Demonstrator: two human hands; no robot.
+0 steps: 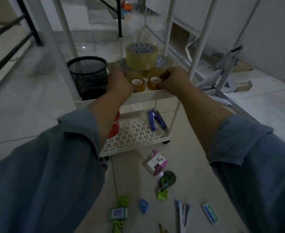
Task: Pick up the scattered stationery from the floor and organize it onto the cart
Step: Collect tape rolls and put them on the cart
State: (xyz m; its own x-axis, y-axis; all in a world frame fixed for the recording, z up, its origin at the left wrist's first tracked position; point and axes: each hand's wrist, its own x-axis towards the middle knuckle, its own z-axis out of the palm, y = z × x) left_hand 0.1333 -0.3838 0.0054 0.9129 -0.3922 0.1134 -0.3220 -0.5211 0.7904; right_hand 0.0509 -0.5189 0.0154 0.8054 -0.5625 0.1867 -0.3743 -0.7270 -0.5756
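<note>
A white cart (145,96) stands in front of me. On its middle shelf three large tape rolls (141,56) are stacked in a pyramid. In front of them stand two small amber tape rolls. My left hand (120,79) grips the left small roll (137,84). My right hand (173,79) grips the right small roll (154,82). Both small rolls rest on the shelf near its front rim. A black mesh pen cup (88,74) stands at the shelf's left end.
The bottom shelf holds a blue stapler (156,120) and a red container (115,126). On the floor lie a pink-white tape dispenser (157,163), a green correction tape (167,179), clips, pens (183,214), an eraser (211,213) and green scissors (119,214). A folded metal frame (222,73) lies to the right.
</note>
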